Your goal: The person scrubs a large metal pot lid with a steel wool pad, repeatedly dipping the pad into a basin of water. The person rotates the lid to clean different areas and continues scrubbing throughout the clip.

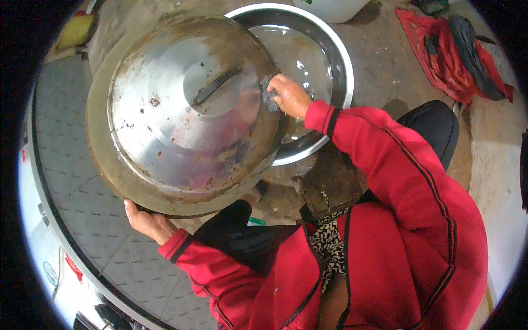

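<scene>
A large round metal lid [161, 107] with brown stains and a dark bar handle [216, 86] is tilted before me. My left hand [148, 222] grips its rim at the lower left, with the fingers hidden beneath. On the lid's right edge, my right hand [291, 97] presses a grey scouring pad [270, 95], which looks like steel wool. Under the lid's right side stands a wide metal basin [341, 53] holding cloudy water [305, 45]. The lid covers the basin's left part.
Red and black cloth or plastic [445, 53] lies on the concrete floor [371, 62] at the upper right. A white container [332, 8] stands behind the basin. Grey patterned tiles [82, 144] lie to the left. My bent knees flank the work area.
</scene>
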